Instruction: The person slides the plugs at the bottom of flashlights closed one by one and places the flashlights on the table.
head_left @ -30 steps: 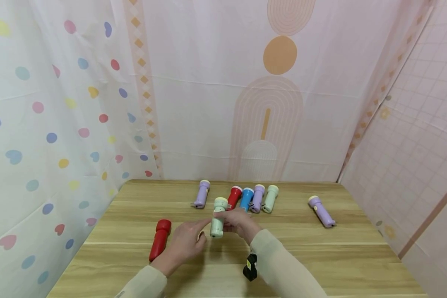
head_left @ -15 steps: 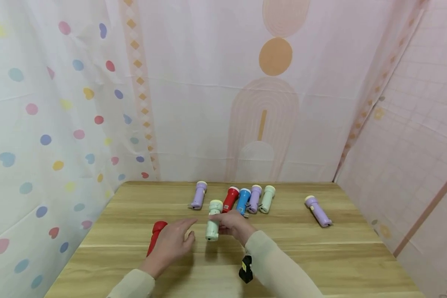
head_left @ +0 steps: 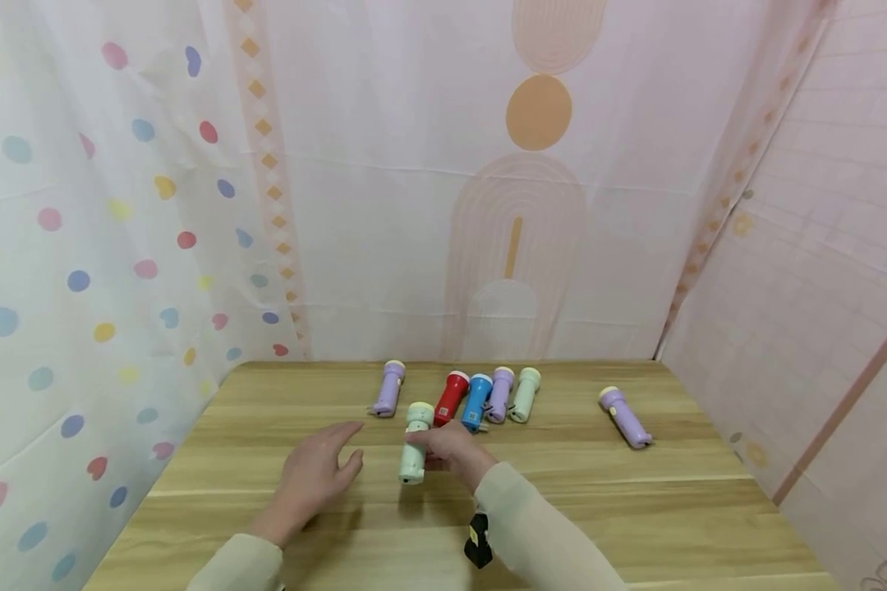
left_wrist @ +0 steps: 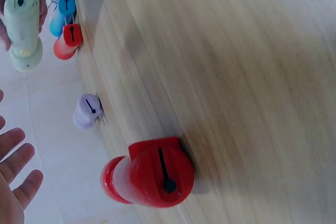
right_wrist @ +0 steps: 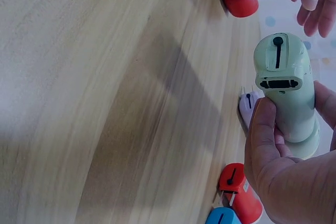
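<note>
My right hand grips a pale green flashlight round its barrel, holding it over the table with the lens end pointing away. In the right wrist view the flashlight's butt end shows a black slotted mark and a dark recess. My left hand hovers to its left with spread fingers and holds nothing. Below that hand lies a red flashlight, which the hand hides in the head view; the right wrist view shows its wide red head.
Toward the back lie a red flashlight, a blue one, a purple one and a green one side by side. Single purple flashlights lie left and right. Patterned curtains surround the wooden table.
My left hand has drawn away leftward from the green flashlight and now covers the red one in the head view. My right hand keeps its grip, with the flashlight slightly left and lower in view.
</note>
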Action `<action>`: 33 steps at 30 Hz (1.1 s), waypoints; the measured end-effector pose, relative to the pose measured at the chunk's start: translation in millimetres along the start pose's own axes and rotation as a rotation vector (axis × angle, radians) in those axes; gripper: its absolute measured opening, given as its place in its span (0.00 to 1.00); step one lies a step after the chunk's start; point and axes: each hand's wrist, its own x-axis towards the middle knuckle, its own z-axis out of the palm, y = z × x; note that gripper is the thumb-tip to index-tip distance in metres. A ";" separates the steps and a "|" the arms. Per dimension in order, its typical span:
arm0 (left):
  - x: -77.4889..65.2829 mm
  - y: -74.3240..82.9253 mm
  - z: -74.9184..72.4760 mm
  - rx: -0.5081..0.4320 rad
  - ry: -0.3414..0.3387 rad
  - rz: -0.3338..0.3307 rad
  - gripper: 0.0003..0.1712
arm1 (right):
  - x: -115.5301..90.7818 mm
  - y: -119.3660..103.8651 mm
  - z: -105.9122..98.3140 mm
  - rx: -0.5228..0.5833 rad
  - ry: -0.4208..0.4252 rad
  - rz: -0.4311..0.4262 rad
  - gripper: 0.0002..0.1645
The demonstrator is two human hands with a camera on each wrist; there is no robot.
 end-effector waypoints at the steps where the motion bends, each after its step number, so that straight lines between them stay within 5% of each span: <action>1: 0.2 -1.5 -0.9 0.005 -0.003 -0.005 0.24 | 0.4 0.5 1.1 0.000 0.002 0.001 0.31; 7: 1.2 -8.7 -4.2 0.018 -0.005 -0.019 0.24 | 0.1 2.9 8.3 -0.020 0.035 0.012 0.35; 16: -0.8 -17.3 -8.3 0.052 -0.032 -0.043 0.24 | -3.2 6.5 18.5 -0.062 0.006 -0.008 0.23; 33: -3.1 -30.2 -16.5 0.083 -0.056 -0.081 0.25 | -5.4 12.3 35.8 -0.080 0.015 -0.001 0.26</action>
